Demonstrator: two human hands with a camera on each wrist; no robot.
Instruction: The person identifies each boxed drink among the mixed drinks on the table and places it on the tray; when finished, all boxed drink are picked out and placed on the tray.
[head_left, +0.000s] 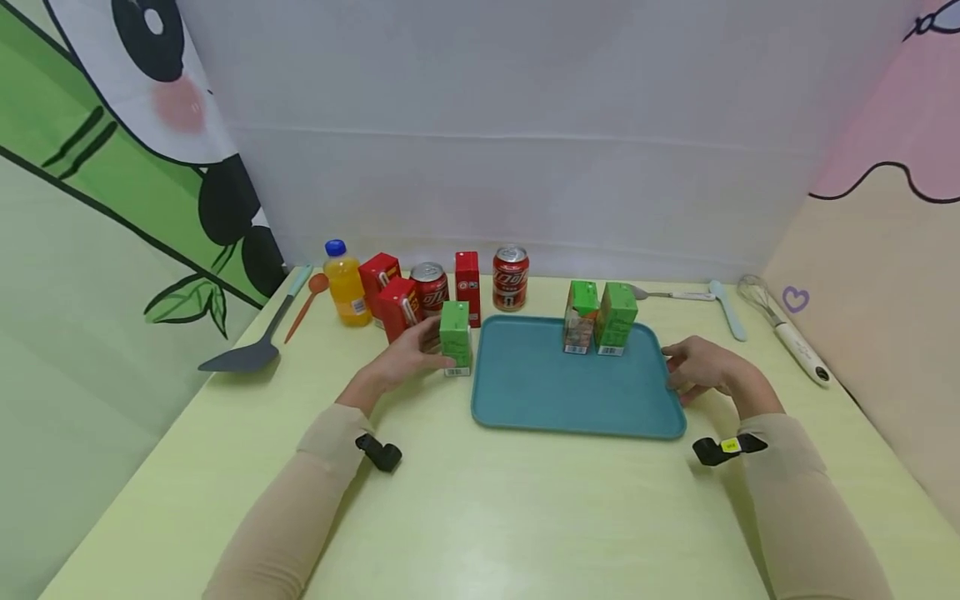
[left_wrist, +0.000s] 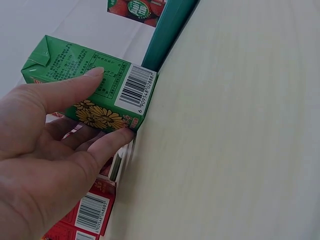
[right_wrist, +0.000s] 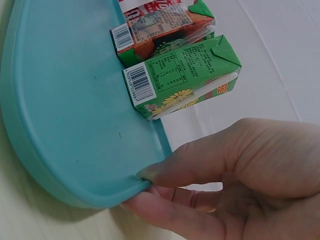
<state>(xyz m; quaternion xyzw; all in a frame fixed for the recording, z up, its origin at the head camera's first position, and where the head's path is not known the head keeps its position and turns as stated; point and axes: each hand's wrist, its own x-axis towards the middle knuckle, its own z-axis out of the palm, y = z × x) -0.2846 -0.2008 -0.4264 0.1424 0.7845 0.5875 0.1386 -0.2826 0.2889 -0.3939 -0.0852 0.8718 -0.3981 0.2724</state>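
My left hand (head_left: 405, 357) holds a green drink carton (head_left: 455, 332) upright beside the left rim of a teal tray (head_left: 540, 400). In the left wrist view the thumb lies on the printed face of that carton, with fingers along its yellow-flower side. On the right, my right hand (head_left: 703, 367) pinches the tray's rim, thumb on top and fingers beneath, plain in the right wrist view. Two more green cartons stand near the tray's back edge: one with a brown-orange picture (right_wrist: 165, 32), the other with yellow flowers (right_wrist: 182, 75).
Behind my left hand stand several red cartons (head_left: 467, 287), two red cans (head_left: 511, 279) and an orange juice bottle (head_left: 345, 287). A grey spatula (head_left: 243, 358) and an orange spoon (head_left: 302, 308) lie far left. A fork (head_left: 675, 295), pale-blue utensil (head_left: 727, 312) and whisk (head_left: 795, 346) lie right.
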